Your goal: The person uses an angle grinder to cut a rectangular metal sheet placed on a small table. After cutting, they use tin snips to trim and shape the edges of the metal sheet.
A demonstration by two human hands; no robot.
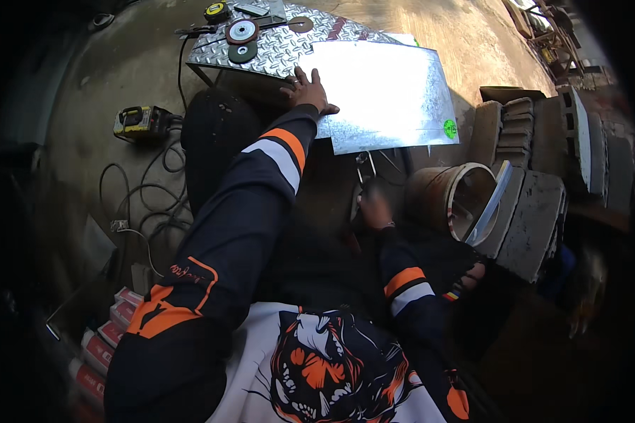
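A bright sheet of bare metal (384,92) with a round green sticker lies over the right end of a checker-plate bench (289,56), its near part jutting past the bench. My left hand (309,92) is spread on the sheet's left edge, fingers apart. Below the sheet's near edge, my right hand (375,209) is closed round the dark, blurred grip of a hand tool (365,168). Two thin metal prongs show at the tool's upper end. Its exact kind I cannot make out.
On the bench lie grinding discs (242,32) and a tape measure (216,11). To the left, a yellow-black power unit (145,123) sits near coiled cables (148,189). On the right are a tipped bucket (437,185) holding a metal strip, and concrete blocks (533,218). Red-white boxes (95,352) stand lower left.
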